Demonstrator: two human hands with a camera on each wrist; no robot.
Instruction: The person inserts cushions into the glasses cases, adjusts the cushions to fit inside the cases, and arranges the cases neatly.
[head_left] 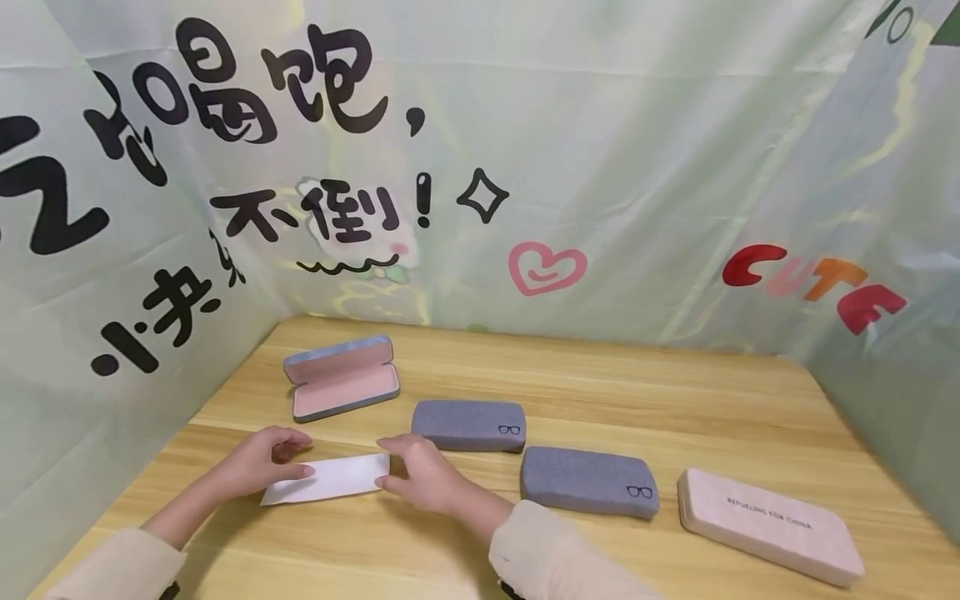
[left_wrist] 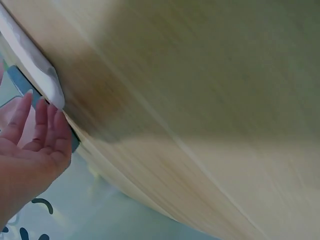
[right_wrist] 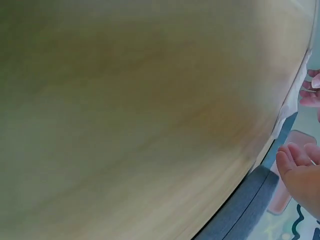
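Observation:
A white folded cloth (head_left: 337, 478) lies as a flat strip on the table between my hands. At its left end is my left hand (head_left: 258, 460), its thumb over the cloth and its loosely bent fingers apart from the thumb. My right hand (head_left: 423, 475) is at the other end, thumb and forefinger spread at the cloth's short edge. In the left wrist view, the left fingers (left_wrist: 50, 132) are beside the cloth's rounded end (left_wrist: 52, 87). The right wrist view has the right hand (right_wrist: 300, 170) just beyond the cloth (right_wrist: 290, 107).
Behind the left hand stands an opened glasses case (head_left: 345, 392) with pink lining. Two closed grey-blue glasses cases (head_left: 465, 425) sit right of it, one partly behind the right hand. A pink case (head_left: 772, 525) lies far right. Printed curtains (head_left: 637, 167) surround the wooden table (head_left: 600, 375).

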